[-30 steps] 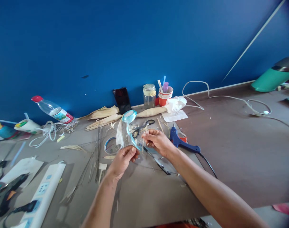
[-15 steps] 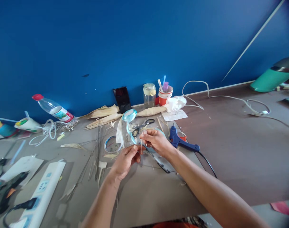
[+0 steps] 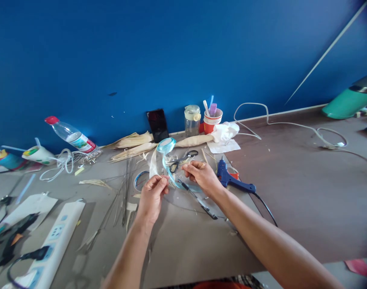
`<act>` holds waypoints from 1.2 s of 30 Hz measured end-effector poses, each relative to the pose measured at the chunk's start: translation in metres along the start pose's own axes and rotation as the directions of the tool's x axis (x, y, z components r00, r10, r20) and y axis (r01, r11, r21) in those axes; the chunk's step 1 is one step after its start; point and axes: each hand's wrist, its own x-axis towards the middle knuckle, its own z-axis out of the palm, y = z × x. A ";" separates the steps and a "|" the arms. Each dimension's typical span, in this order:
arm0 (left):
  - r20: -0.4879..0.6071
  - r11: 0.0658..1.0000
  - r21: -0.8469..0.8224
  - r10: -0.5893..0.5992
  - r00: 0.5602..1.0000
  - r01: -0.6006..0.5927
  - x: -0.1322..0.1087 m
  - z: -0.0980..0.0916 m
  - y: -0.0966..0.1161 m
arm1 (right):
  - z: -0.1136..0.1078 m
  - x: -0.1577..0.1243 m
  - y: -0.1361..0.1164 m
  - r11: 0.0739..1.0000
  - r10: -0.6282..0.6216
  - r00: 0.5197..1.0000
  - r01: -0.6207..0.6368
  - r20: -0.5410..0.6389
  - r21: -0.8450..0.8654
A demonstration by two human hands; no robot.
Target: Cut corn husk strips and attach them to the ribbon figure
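Note:
My left hand (image 3: pixel 151 196) is closed in a pinch above the table, with a thin pale sliver barely showing at its fingertips. My right hand (image 3: pixel 201 176) pinches too, a short way to the right; what it holds is too small to make out. Between and behind the hands lies a roll of light blue ribbon (image 3: pixel 166 145), its loose end trailing toward the front. Black-handled scissors (image 3: pixel 179 160) rest just beyond my right fingertips. Below that hand lies a black pen (image 3: pixel 198 199). A roll of tape (image 3: pixel 138 181) is partly hidden behind my left hand.
A blue glue gun (image 3: pixel 234 178) with a black cord lies right of my right hand. Dry corn husks (image 3: pixel 132 148), a phone (image 3: pixel 158 125), a jar (image 3: pixel 192 120) and paper cups (image 3: pixel 213 120) line the wall. Thin wires (image 3: pixel 125 192), a bottle (image 3: pixel 76 138) and a power strip (image 3: pixel 58 237) are leftward.
My hands have drawn apart: the left has moved up and left, the right has stayed nearly in place. The thin pale strip seen between them earlier no longer shows there.

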 end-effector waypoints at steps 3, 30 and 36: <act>-0.066 0.991 -0.132 0.023 0.998 -0.032 0.002 -0.001 0.003 | 0.001 0.000 0.001 0.999 -0.004 1.000 0.005 -0.020 0.036; -0.092 0.947 -0.279 0.140 0.986 -0.160 0.000 -0.001 0.009 | 0.011 -0.006 -0.003 0.992 0.057 0.998 -0.062 0.040 0.114; 0.064 0.909 -0.405 0.134 0.989 -0.097 -0.005 0.000 0.012 | 0.012 -0.007 0.001 0.988 0.064 0.994 -0.076 0.092 0.137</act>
